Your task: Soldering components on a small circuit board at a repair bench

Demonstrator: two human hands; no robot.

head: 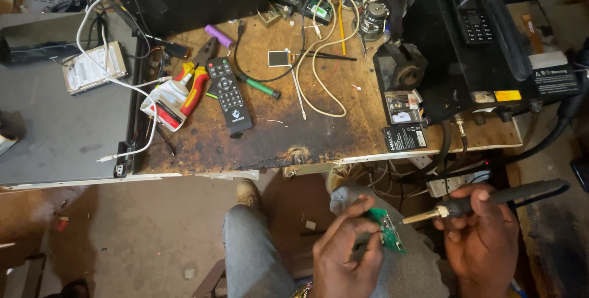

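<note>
Over my lap, my left fingers (359, 221) pinch the circuit board (388, 229); the soldering iron (491, 198) lies right of it. Beyond, on the counter (276, 138), the remote (229, 94) sits right of the pliers (197, 80).

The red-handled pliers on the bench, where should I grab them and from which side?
Grip the pliers by the two red handles, coming from above on the near side. The handles point toward the bench's front edge and lie exposed, while the metal head end sits farther back beside the black remote and white cables.

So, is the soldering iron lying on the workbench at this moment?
No, the right hand holds the soldering iron below the workbench, its tip near the green circuit board in the left hand.
</note>
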